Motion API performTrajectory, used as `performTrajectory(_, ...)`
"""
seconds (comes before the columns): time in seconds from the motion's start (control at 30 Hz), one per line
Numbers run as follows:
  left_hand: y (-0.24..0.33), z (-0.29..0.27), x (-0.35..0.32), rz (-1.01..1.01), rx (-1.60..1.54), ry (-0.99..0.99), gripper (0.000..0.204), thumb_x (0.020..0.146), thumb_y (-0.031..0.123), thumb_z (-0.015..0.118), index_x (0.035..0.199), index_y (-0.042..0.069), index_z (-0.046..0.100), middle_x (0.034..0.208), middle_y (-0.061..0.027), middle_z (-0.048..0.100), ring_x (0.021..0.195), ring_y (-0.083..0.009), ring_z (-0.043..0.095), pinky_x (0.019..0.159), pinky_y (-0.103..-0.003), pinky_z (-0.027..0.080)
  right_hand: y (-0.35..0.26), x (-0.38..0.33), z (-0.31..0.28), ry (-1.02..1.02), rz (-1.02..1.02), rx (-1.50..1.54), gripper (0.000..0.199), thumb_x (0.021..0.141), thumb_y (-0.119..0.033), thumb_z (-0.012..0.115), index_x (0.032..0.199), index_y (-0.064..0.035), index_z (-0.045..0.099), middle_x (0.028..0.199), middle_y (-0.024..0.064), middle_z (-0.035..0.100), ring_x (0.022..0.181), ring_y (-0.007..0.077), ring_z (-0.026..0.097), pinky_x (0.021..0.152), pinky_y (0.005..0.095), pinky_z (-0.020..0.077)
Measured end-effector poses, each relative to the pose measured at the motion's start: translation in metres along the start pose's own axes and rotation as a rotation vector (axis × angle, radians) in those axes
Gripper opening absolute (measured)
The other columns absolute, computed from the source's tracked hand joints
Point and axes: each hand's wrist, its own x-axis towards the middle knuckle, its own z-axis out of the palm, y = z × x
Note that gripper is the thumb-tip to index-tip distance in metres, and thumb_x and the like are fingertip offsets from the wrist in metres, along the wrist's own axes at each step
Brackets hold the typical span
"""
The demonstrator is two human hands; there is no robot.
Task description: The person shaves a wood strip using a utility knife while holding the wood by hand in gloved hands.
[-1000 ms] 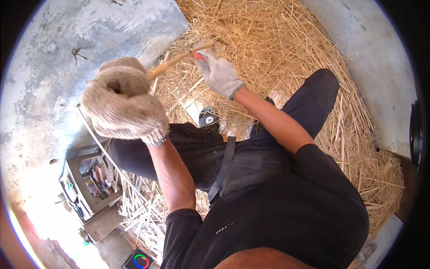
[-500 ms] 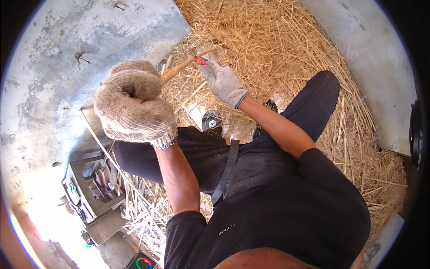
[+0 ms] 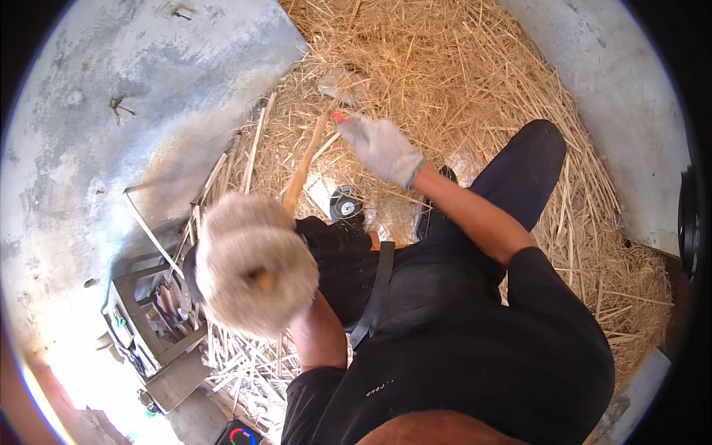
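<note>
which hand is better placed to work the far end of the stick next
Probably right: the right hand, holding a small red object, is beside the yellowish stick near its far end; the left hand is closed around the near end.

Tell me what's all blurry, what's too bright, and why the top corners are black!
In the head view, the left gloved hand is smeared, probably motion blur; the right gloved hand looks sharper. Also in the head view, glare whites out the lower left, beside the box; the fisheye's round rim leaves the top corners black.
</note>
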Motion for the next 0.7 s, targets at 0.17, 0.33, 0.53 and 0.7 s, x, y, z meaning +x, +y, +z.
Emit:
performTrajectory(0.17, 0.015, 0.004, -0.032, -0.17, 0.159, 0.233, 0.017, 0.067, 0.02, 0.071, 0.07, 0.005, 0.063, 0.068, -0.0059, 0.061, 0.062, -0.0262, 0.059, 0.057, -0.04, 0.048, 0.001, -0.02, -0.003, -0.012, -0.07, -0.012, 0.026, 0.101, -0.027, 0.057, 0.102, -0.0015, 0.059, 0.057, 0.0212, 0.056, 0.051, 0.0378, 0.062, 0.047, 0.043, 0.0454)
performTrajectory(0.33, 0.01, 0.015, 0.002, 0.017, 0.001, -0.038, 0.028, 0.084, 0.025, 0.067, 0.064, 0.011, 0.053, 0.057, -0.0023, 0.049, 0.056, -0.0182, 0.049, 0.046, -0.03, 0.04, -0.006, -0.021, -0.004, -0.009, -0.235, 0.025, 0.024, 0.099, -0.025, 0.059, 0.101, -0.0016, 0.058, 0.057, 0.0209, 0.056, 0.051, 0.0385, 0.061, 0.048, 0.0445, 0.0458)
performTrajectory(0.53, 0.005, 0.0, -0.02, -0.155, -0.098, 0.32, 0.024, 0.077, 0.027, 0.071, 0.068, 0.008, 0.059, 0.057, -0.0061, 0.059, 0.054, -0.0239, 0.055, 0.051, -0.037, 0.043, 0.009, 0.012, 0.013, 0.046, -0.161, -0.127, 0.023, 0.098, -0.025, 0.06, 0.102, -0.0022, 0.059, 0.06, 0.0213, 0.057, 0.059, 0.0425, 0.064, 0.051, 0.0455, 0.0473)
performTrajectory(0.7, 0.004, 0.001, -0.016, -0.081, -0.058, 0.216, 0.023, 0.078, 0.027, 0.069, 0.068, 0.008, 0.061, 0.061, -0.0059, 0.06, 0.054, -0.0242, 0.054, 0.052, -0.039, 0.045, -0.013, -0.025, 0.009, -0.027, -0.183, -0.011, 0.036, 0.103, -0.035, 0.052, 0.107, 0.0003, 0.06, 0.057, 0.02, 0.058, 0.051, 0.0335, 0.063, 0.047, 0.0451, 0.0479)
